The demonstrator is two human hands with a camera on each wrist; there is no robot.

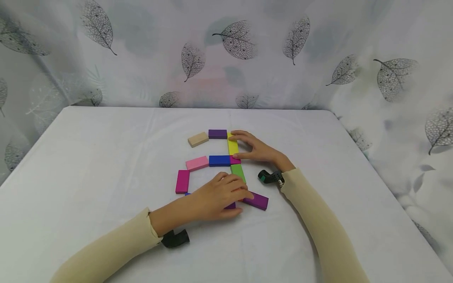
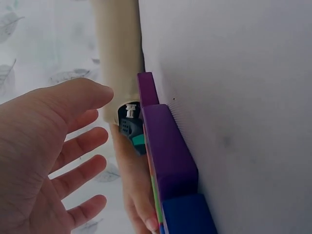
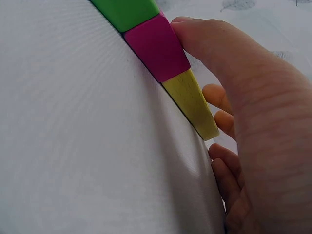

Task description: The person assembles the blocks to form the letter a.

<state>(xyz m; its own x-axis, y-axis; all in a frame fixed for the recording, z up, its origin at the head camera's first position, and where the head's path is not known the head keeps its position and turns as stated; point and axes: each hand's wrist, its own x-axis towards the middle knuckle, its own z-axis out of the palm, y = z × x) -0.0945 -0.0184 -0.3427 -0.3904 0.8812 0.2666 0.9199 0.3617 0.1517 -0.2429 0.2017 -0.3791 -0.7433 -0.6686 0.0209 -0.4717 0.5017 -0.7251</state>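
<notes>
My left hand hovers over the near end of a line of coloured wooden blocks, fingers relaxed and nothing held. Beneath it lie a purple block and a blue block, partly hidden in the head view. Another purple block slants out to the right of the fingertips. My right hand spreads along the yellow block, fingertips at its far end. Its thumb touches the small magenta block between the yellow and green block.
Other blocks continue the figure: dark purple, beige, blue, pink and magenta. Black wrist cameras hang beside both sleeves. A leaf-patterned curtain stands behind the white table.
</notes>
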